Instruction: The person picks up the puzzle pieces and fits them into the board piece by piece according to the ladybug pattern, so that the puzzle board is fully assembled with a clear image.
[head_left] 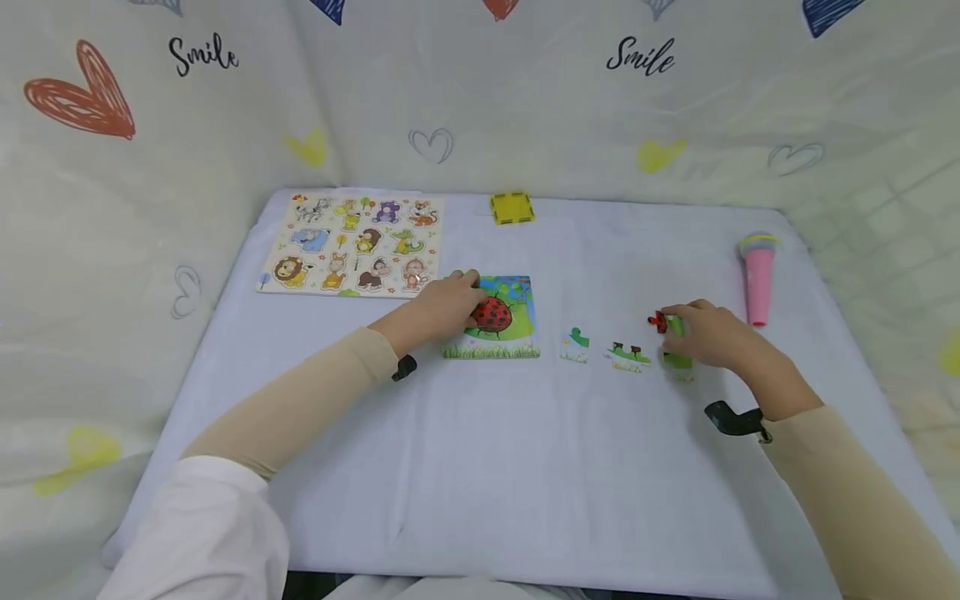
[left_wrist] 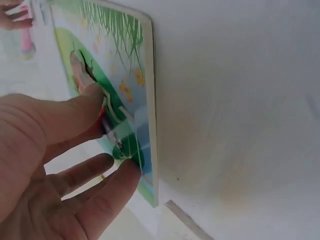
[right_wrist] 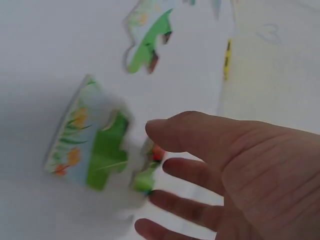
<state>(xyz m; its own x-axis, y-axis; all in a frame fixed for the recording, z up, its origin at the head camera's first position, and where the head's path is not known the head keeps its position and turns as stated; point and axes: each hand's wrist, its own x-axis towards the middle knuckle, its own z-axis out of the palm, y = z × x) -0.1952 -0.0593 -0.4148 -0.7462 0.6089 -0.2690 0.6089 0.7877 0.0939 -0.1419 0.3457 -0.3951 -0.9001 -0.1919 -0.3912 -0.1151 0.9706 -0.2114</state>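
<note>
My left hand (head_left: pixel 438 310) rests on the left part of a small puzzle board (head_left: pixel 491 352) with a red, black-spotted ladybug picture. In the left wrist view its thumb and fingertips touch the board's printed face, and the hand hides part of the picture. Over to the right, my right hand (head_left: pixel 708 333) reaches down at a red and green puzzle piece (head_left: pixel 657 322), thumb and fingers spread around it. Beside that hand lies a green and pale-blue puzzle piece (right_wrist: pixel 95 145) with orange flowers. Two more puzzle pieces lie between board and hand: one green-topped (head_left: pixel 576 337), one with brown bits (head_left: pixel 627 357).
A large animal puzzle board (head_left: pixel 273 271) lies at the back left, just behind my left hand. A yellow square tile (head_left: pixel 512 208) sits near the back edge. At the far right is a pink toy microphone (head_left: pixel 758 287). A printed curtain (head_left: pixel 525 100) stands behind the white-covered table.
</note>
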